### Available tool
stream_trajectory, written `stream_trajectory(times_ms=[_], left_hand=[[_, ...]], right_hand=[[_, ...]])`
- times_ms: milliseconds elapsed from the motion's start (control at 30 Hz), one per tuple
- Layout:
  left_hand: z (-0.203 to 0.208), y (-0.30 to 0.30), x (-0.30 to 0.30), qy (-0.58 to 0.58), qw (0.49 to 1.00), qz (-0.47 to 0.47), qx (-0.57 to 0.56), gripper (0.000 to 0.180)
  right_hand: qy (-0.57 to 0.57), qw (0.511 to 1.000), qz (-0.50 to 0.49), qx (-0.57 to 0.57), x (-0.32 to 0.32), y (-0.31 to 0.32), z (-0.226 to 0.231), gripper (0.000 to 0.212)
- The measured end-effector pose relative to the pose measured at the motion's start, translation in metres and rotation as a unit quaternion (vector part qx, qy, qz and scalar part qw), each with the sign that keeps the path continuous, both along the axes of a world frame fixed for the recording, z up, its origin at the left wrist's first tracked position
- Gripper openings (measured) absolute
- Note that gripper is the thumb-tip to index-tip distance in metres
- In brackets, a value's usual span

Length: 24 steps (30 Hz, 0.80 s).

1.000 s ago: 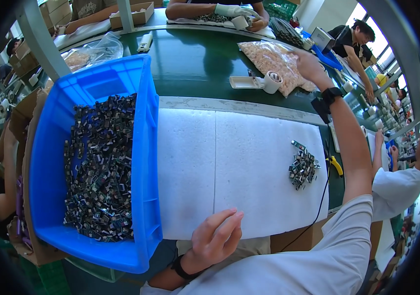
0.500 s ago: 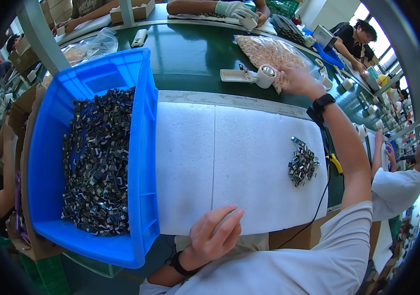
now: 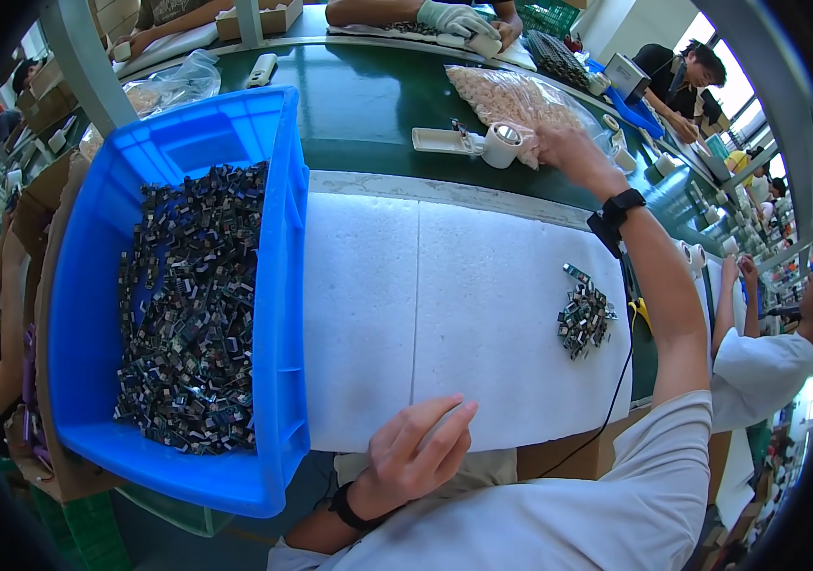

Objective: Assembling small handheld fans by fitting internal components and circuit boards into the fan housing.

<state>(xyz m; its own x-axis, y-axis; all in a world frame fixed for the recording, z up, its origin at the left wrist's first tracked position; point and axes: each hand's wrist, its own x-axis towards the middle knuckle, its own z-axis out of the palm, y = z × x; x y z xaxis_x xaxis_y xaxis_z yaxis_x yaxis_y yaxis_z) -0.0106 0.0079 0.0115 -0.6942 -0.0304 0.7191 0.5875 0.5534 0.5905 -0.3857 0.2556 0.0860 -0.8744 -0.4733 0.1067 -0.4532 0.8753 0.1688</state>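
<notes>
My left hand [image 3: 418, 449] hovers over the front edge of the white foam sheet [image 3: 368, 314], palm empty, fingers loosely bent and apart. My right hand [image 3: 566, 150] reaches across the green belt to a clear plastic bag [image 3: 506, 95] of small pinkish-beige parts. Its fingertips are at the bag's near end, mostly hidden, so their grip does not show. Right beside them stands a white device with a round, cylindrical head [image 3: 502, 146] and an opened flat white cover [image 3: 442, 141]. On the foam's right side lies a small pile of dark circuit boards [image 3: 585, 319].
A blue bin [image 3: 278, 285] of many small circuit boards [image 3: 192, 333] stands at my left. Yellow-handled pliers [image 3: 643, 312] and a black cable lie by the foam's right edge. Across the green belt [image 3: 359, 105], a co-worker's gloved hand [image 3: 459, 19] works; a metal post [image 3: 88, 71] rises behind the bin.
The white device and the bag have shifted a little left along the belt, and my right hand has moved left with them. My left hand has stayed in place.
</notes>
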Motion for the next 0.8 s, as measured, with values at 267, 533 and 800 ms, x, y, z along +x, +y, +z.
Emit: stream_trajectory(times_ms=[267, 533, 800], left_hand=[[-0.001, -0.001, 0.0, 0.006, 1.0, 0.001, -0.005, 0.032], [-0.003, 0.002, -0.002, 0.018, 1.0, 0.007, -0.022, 0.028], [-0.001, -0.001, 0.001, 0.008, 0.998, 0.005, -0.06, 0.028]], right_hand=[[0.088, 0.983, 0.005, -0.16, -0.046, 0.015, 0.06, 0.049], [0.057, 0.99, 0.097, -0.09, -0.038, 0.007, -0.005, 0.069], [0.075, 0.992, 0.044, -0.092, -0.079, -0.006, -0.01, 0.065]])
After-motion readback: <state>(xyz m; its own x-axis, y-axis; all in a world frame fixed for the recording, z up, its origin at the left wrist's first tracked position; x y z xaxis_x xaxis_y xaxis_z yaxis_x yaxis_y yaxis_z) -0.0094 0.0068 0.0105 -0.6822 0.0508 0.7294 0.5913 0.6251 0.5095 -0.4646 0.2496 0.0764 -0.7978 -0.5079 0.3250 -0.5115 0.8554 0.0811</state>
